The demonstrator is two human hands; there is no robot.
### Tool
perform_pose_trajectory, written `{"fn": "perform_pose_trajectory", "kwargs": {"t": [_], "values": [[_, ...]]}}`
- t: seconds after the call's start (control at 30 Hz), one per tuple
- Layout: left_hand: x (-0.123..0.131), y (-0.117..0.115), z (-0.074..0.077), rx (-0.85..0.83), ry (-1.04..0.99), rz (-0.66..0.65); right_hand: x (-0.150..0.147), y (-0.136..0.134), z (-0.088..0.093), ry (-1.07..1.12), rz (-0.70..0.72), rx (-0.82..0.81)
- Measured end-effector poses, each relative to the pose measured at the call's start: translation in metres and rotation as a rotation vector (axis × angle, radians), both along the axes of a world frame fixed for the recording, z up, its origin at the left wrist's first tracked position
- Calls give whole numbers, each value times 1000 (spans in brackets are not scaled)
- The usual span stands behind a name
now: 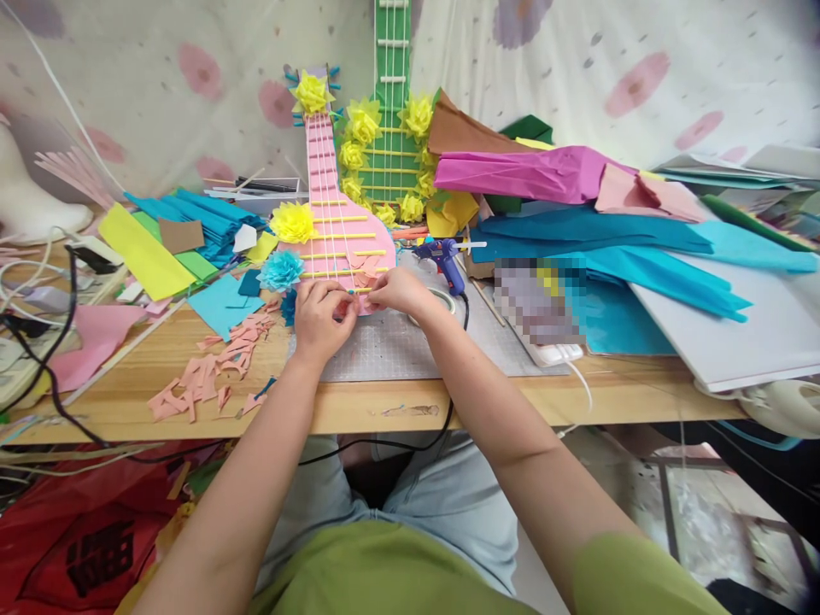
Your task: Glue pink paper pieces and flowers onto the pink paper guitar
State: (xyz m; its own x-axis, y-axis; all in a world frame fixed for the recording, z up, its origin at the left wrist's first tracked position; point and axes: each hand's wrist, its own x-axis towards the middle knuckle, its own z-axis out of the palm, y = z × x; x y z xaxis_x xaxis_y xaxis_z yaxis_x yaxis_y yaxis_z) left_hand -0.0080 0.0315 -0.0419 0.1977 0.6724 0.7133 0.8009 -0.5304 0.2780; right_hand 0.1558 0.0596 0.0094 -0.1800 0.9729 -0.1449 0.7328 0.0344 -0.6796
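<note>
A pink craft lute point(326, 188) lies on a grey cutting mat point(384, 354), with white strings running down its neck and yellow sticks across its body. Yellow paper flowers point(293, 223) and a blue paper flower point(282, 270) trim its left side and top. My left hand point(324, 316) rests at the lute's lower edge, fingers curled and pinched near the string ends. Close beside it, my right hand point(402, 293) pinches at the same lower edge. Whatever lies between my fingertips is too small to make out. Salmon paper pieces point(366, 266) sit on the body above my right hand.
A blue glue gun point(445, 260) with a black cord stands right of the lute. Behind is a green craft instrument point(392, 102) with yellow flowers. Folded coloured paper point(595, 235) is piled at right. Salmon scraps point(211, 367) and cables point(70, 299) lie at left.
</note>
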Motion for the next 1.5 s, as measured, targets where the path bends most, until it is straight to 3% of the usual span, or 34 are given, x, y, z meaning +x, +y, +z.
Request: {"fn": "perform_pose_trajectory", "kwargs": {"t": [0.3, 0.57, 0.8, 1.07, 1.17, 1.33, 1.5], "values": [[-2, -1, -1, -5, -27, -9, -2, 1, -3, 233, 9, -138], [0, -2, -1, -23, -33, 0, -6, 2, -5, 202, 4, -153], [0, -2, -1, -6, -25, 11, -8, -6, 2, 314, 18, -191], [-1, -2, 0, -13, -52, -3, 5, -10, 3, 378, 118, -210], [0, -2, 0, -11, -44, 4, 10, -10, -3, 323, 145, -113], [0, -2, -1, -23, -41, 18, 9, -14, -13, -110, 129, 244], [-1, -2, -1, -17, -40, 21, -1, -19, -16, -270, 161, 338]]}}
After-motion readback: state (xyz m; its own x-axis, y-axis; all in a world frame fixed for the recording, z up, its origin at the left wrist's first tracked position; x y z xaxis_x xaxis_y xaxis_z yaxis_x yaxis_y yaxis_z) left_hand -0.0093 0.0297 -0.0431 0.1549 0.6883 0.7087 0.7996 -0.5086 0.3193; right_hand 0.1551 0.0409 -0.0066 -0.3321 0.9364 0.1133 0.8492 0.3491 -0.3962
